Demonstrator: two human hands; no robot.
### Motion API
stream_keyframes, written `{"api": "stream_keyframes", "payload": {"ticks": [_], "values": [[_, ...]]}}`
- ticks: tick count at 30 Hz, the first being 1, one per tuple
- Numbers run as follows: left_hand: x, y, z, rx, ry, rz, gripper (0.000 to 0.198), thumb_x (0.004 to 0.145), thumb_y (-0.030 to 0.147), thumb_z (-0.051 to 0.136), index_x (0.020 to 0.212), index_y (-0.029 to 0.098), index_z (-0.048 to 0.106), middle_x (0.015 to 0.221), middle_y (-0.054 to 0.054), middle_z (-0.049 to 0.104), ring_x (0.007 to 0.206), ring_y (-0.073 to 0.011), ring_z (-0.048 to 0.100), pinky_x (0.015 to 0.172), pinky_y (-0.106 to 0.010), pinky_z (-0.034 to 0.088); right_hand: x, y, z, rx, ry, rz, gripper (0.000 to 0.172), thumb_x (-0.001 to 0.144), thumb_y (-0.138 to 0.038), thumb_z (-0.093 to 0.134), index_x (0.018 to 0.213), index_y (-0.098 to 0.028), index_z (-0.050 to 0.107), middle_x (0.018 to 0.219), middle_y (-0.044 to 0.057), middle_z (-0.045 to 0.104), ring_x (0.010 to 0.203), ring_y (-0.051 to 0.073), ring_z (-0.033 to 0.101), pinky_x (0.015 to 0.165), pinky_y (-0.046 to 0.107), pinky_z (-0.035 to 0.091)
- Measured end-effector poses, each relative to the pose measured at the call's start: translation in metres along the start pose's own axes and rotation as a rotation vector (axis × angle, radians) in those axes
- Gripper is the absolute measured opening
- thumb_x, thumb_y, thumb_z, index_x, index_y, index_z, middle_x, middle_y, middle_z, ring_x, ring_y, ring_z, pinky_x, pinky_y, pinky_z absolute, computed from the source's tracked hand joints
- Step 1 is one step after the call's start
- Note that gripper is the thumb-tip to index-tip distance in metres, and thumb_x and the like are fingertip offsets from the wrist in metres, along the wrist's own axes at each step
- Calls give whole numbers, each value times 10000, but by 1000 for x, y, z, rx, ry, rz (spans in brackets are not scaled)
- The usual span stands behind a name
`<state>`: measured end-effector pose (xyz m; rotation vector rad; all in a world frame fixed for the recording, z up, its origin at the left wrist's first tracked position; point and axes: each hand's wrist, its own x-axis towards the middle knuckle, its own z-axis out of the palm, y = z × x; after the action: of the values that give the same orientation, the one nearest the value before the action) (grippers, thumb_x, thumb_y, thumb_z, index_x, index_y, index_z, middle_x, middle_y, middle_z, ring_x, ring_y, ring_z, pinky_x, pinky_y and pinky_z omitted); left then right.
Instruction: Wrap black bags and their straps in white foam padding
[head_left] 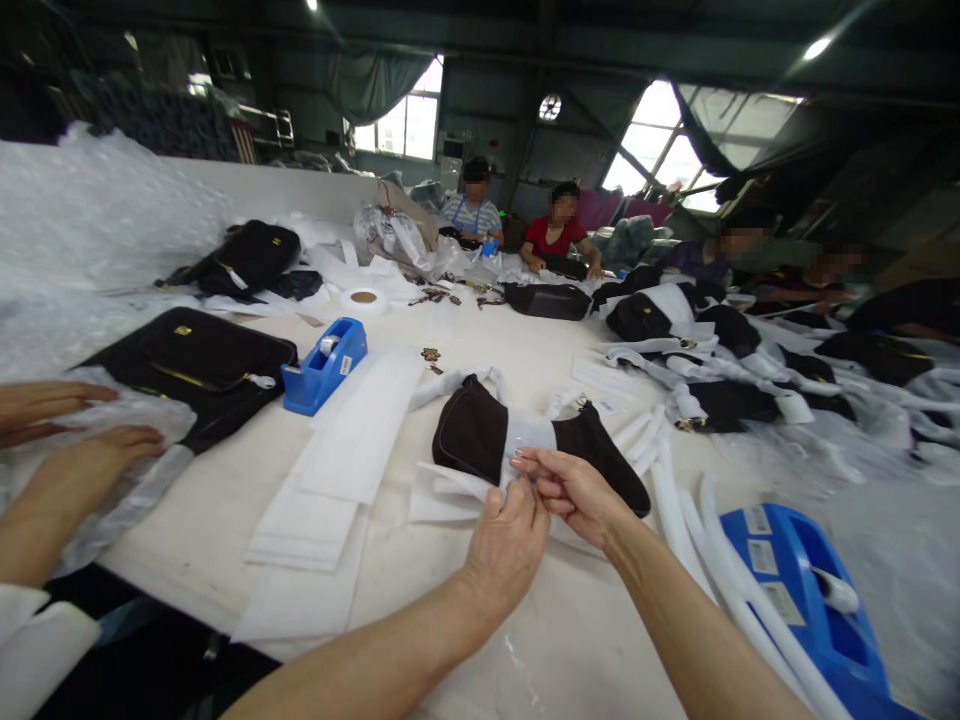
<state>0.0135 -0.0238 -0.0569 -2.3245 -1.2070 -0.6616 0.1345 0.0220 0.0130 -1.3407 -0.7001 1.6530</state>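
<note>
A small black bag (472, 432) lies on the white table (517, 345) in front of me, with a white foam sheet (527, 433) wrapped round its middle. My left hand (506, 540) and my right hand (574, 490) meet at the near edge of that wrap, fingers closed and pinching the foam together. Whether something small, such as tape, is between the fingertips I cannot make out. More white foam sheet (442, 495) sticks out to the left under the bag.
A blue tape dispenser (325, 365) stands left of centre, another blue dispenser (806, 590) at my right. Foam sheets (352, 450) lie stacked beside me. A co-worker's hands (67, 440) press bubble wrap at left by a black bag (195, 365). Several people work at the far side amid wrapped bags (720, 400).
</note>
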Motion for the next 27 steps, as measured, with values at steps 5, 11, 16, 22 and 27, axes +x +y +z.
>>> {"api": "stream_keyframes", "payload": {"ticks": [5,11,16,22,27], "values": [[-3,1,3,-4,-8,-11,284,945,196,453,1164,125,620,1273,-142,597,1131,-250,516,852,-390,427,6,5,-3,-75,-5,-39,158,744,-266,660,823,-138,705,933,137,733,414,26,271,353,159,120],[3,-3,3,-34,24,32,252,934,175,452,1083,68,625,1143,-189,632,1069,-282,561,946,-477,391,10,6,-5,-109,-28,-45,198,735,-311,677,849,-149,691,922,118,726,415,31,270,373,174,99],[7,-5,2,-76,-51,68,223,920,136,441,1050,79,613,1082,-188,628,996,-272,579,861,-452,430,13,8,-4,-208,-39,-114,348,660,-390,781,892,-147,689,880,70,711,428,18,281,386,179,131],[4,-3,0,-24,-27,51,296,927,174,444,1159,58,587,1165,-207,610,1086,-299,570,838,-412,452,25,21,-5,-290,1,-297,441,531,-391,842,866,-173,656,701,-10,643,576,101,531,527,223,403],[4,-1,1,-26,-44,35,365,930,167,423,1251,43,545,1210,-229,596,1124,-318,565,794,-392,459,33,30,-8,-650,159,-487,336,617,-385,725,888,-206,643,853,22,677,639,139,575,662,294,476]]}}
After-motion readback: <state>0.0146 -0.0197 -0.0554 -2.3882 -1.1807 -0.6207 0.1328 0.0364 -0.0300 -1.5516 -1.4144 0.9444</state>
